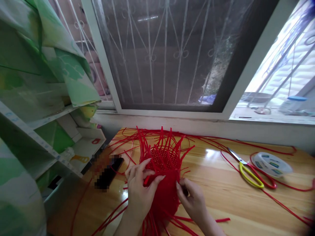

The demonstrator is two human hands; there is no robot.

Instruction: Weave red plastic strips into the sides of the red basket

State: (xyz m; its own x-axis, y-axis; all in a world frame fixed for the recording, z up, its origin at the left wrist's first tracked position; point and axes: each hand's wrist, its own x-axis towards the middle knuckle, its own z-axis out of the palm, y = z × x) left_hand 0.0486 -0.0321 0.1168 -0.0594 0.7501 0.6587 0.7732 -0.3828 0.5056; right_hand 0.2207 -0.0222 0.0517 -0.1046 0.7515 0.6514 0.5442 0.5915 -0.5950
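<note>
A red woven basket-like piece (167, 190) stands on the wooden table, with many loose red cords sticking out at its top and bottom. My left hand (140, 182) is closed at its left side, with a small red piece between thumb and fingers; I cannot tell whether that is a cord end or a tool. On the right side of the weave, my right hand (190, 193) pinches at the edge, thumb and forefinger together. What lies between those fingertips is too small to make out.
Scissors (251, 172) with yellow and red handles lie on the right of the table (216, 193), beside a round clear plastic container (272, 164). A dark phone (109, 173) is at the left. Long red cords (209, 137) run along the back edge. White shelves (46, 121) stand left.
</note>
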